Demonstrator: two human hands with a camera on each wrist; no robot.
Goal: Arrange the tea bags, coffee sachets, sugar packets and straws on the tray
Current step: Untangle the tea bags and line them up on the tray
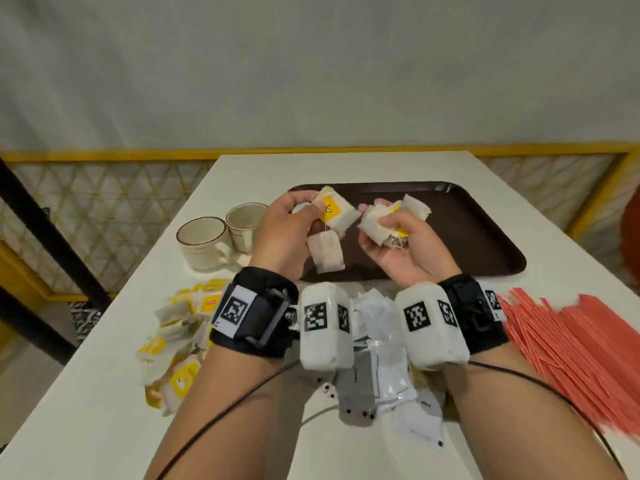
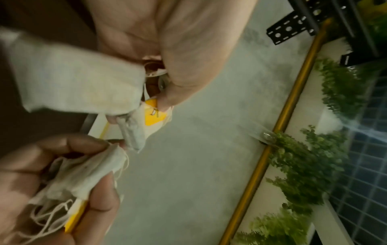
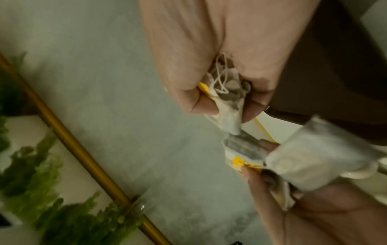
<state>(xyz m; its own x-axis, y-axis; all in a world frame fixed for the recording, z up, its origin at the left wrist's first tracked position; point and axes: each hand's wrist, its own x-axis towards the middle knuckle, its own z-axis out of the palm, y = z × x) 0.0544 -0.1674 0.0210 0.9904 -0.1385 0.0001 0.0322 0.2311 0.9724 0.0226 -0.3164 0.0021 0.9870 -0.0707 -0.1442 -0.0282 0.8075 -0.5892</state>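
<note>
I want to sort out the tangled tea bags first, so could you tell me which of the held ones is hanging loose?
The tea bag dangling by its string below the left hand; the others sit bunched inside a grip.
</note>
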